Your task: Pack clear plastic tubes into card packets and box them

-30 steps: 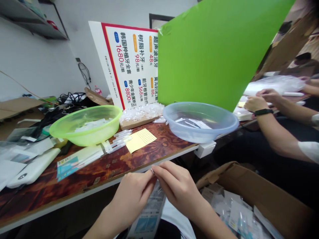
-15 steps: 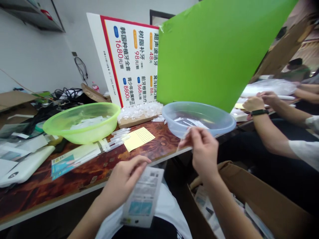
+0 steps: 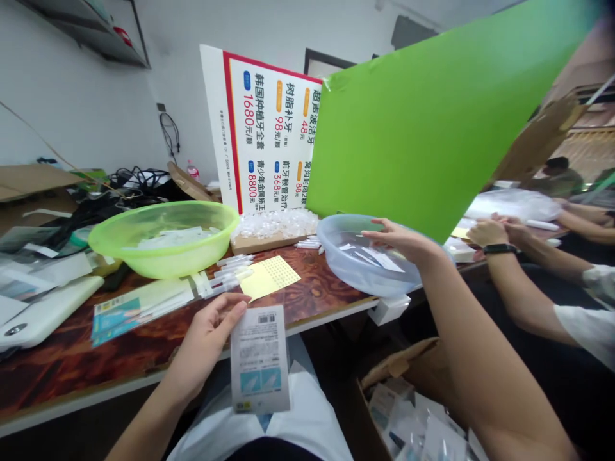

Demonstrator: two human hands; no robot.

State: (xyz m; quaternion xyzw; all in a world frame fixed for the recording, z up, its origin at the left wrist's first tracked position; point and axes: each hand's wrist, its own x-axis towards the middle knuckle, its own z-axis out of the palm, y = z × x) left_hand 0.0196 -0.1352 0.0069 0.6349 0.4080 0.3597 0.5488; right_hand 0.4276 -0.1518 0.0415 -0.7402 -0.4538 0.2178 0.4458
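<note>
Can read 树脂补牙 98元/颗 and 韩国种植牙全套 1680元/颗 on the red-bordered white board (image 3: 269,128), beside a green board (image 3: 408,128); cannot read the fine print on the packet (image 3: 259,349). Working at a brown, marbled bench (image 3: 310,285) near a pale wall (image 3: 192,25). Pinching the packet near its upper left corner in the left hand (image 3: 209,333), just before the bench's near edge, long axis almost upright, blue pictures toward the bottom. Holding the right hand (image 3: 401,240) over the blue basin (image 3: 346,278), fingers spread, apparently gripping nothing.
</note>
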